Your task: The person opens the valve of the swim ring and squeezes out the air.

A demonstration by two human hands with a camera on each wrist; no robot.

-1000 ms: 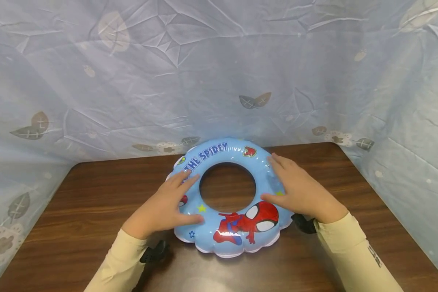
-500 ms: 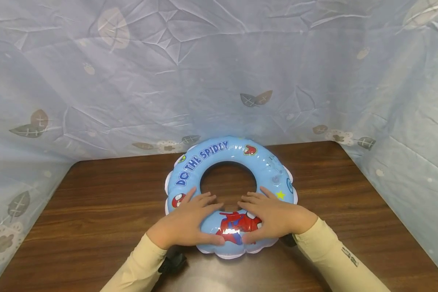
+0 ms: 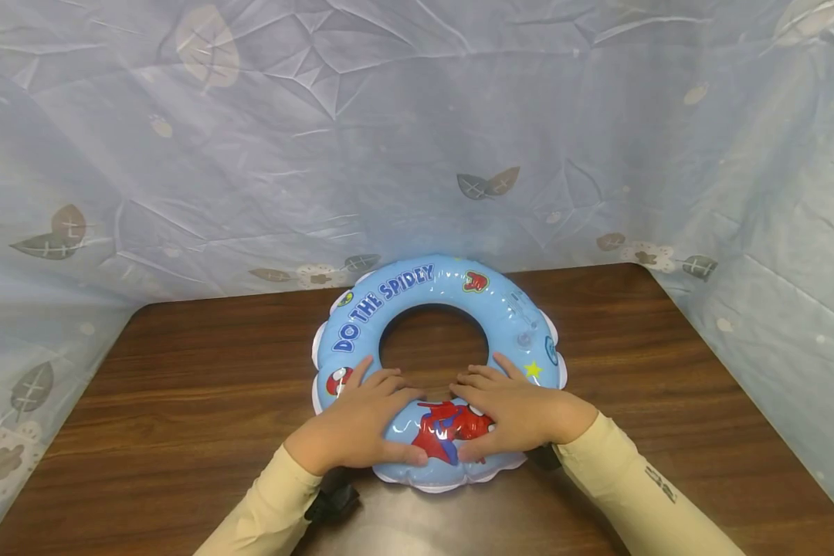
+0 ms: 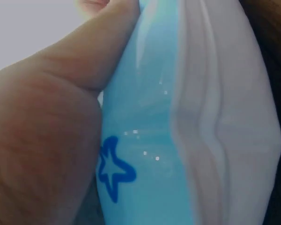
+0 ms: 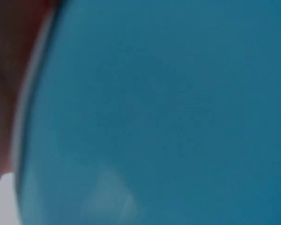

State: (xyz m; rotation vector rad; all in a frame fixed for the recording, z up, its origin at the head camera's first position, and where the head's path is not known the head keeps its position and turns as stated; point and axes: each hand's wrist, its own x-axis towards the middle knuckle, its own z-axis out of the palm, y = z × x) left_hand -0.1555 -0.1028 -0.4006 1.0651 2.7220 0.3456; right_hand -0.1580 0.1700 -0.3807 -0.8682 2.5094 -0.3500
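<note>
A light-blue inflatable swim ring [image 3: 521, 305] with a scalloped white edge and a printed red cartoon figure lies flat on the table. My left hand [image 3: 361, 425] rests on the near-left part of its tube, fingers spread toward the hole. On the near-right part lies my right hand [image 3: 517, 413], fingers also stretched out and thumb pointing inward. The printed figure shows between the two thumbs. In the left wrist view, the left hand [image 4: 42, 103] touches the blue side of the swim ring [image 4: 145, 117]. The right wrist view is nearly filled by the swim ring [image 5: 154, 108].
The dark wood-grain table [image 3: 201, 386] extends on both sides of the ring. A pale blue, leaf-patterned curtain [image 3: 403, 139] hangs along the back and sides, close behind the ring's far rim. Dark wrist straps [image 3: 332, 498] sit under the forearms.
Both hands have come from the ring's left and right sides to its near part, closer together. Over the last half second they stay almost still; the ring keeps its place.
</note>
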